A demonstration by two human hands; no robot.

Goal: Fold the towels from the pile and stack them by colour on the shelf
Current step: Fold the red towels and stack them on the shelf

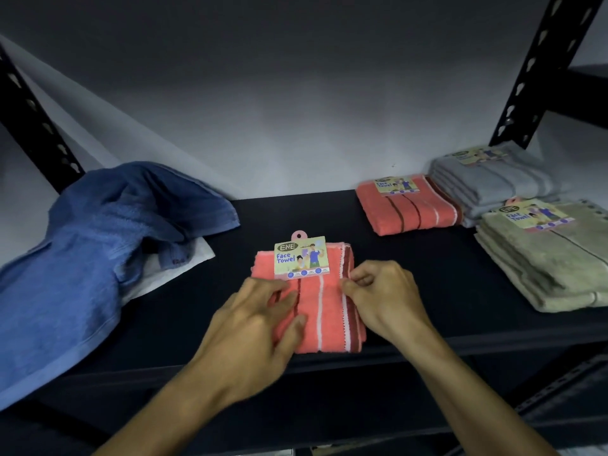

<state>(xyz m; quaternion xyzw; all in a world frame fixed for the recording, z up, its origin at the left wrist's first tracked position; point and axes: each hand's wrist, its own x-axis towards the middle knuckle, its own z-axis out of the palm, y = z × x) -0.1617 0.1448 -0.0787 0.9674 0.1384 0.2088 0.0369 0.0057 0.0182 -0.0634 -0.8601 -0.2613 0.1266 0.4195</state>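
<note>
A folded coral towel (324, 311) with white and dark stripes and a "Face Towel" card label lies near the front of the dark shelf (296, 218). My left hand (260, 327) lies flat on the towel's left half with fingers spread. My right hand (381, 291) pinches the towel's right edge between curled fingers and thumb. A second folded coral towel (408, 209) sits at the back right. Beside it are a grey folded stack (493, 179) and an olive-beige folded stack (552, 261). A loose pile of blue towels (98, 245) over a white one (171, 268) fills the left.
Black perforated shelf uprights stand at the far left (36, 126) and at the back right (539, 70). A pale wall runs behind the shelf. The shelf's front edge (329, 363) runs just below the towel and my wrists.
</note>
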